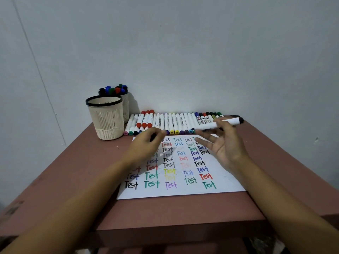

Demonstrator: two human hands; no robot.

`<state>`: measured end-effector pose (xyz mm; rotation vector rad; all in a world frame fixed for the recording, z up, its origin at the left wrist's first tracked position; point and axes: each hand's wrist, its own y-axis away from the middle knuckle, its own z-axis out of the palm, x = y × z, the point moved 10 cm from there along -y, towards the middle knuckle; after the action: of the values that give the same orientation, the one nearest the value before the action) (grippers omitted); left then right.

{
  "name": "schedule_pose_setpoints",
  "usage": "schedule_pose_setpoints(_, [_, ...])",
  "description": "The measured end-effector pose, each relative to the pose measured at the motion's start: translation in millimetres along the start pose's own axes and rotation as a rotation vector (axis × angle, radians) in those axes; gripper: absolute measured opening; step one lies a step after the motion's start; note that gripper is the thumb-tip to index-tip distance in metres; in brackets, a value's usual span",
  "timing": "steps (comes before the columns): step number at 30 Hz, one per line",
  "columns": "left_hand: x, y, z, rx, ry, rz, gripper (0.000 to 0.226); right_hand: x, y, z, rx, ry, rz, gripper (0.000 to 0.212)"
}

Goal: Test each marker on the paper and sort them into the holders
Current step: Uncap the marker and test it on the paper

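Observation:
A white paper [225, 182] covered with the word "Test" in many colours lies on the reddish-brown table [165, 211]. My right hand [224, 145] hovers over the paper's far right corner. It pinches a white marker [218, 124] that lies level, black end to the right, with the other fingers spread. My left hand [145, 145] is curled over the paper's far left part, with a small dark thing, blurred, in its fingers. A row of markers [174, 122] lies along the wall. Two cream holders stand at the far left: the front holder [106, 123] looks empty, the rear holder [126, 107] has several markers.
A pale wall rises straight behind the table. The table's front edge runs just below the paper. Bare tabletop shows left of the paper and in front of the holders.

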<state>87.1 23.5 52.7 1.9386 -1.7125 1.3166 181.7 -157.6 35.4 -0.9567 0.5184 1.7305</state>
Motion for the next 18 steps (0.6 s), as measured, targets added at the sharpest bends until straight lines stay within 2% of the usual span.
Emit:
schedule_pose_setpoints(2, [-12.9,-3.4,-5.9,0.022,0.101,-0.078,0.028,-4.2,-0.7,-11.7,0.065,0.059,-0.008,0.010])
schedule_pose_setpoints(4, [-21.9,-5.4,-10.8,0.045,0.150,-0.124,0.036,-7.4,-0.7,-24.3,0.148,0.232,-0.040,0.018])
schedule_pose_setpoints(8, [-32.3,-7.5,-14.6,0.073,0.081,-0.189,0.042,-11.2,1.5,-38.0,0.267,0.566,-0.106,0.032])
schedule_pose_setpoints(12, [-32.5,-8.3,-16.7,0.076,0.016,-0.149,0.042,-6.0,2.3,-37.1,0.261,0.747,-0.111,0.027])
schedule_pose_setpoints(18, [-45.5,-7.8,-17.5,0.084,0.006,-0.200,0.039,-3.6,5.6,-30.3,0.218,0.805,-0.090,0.021])
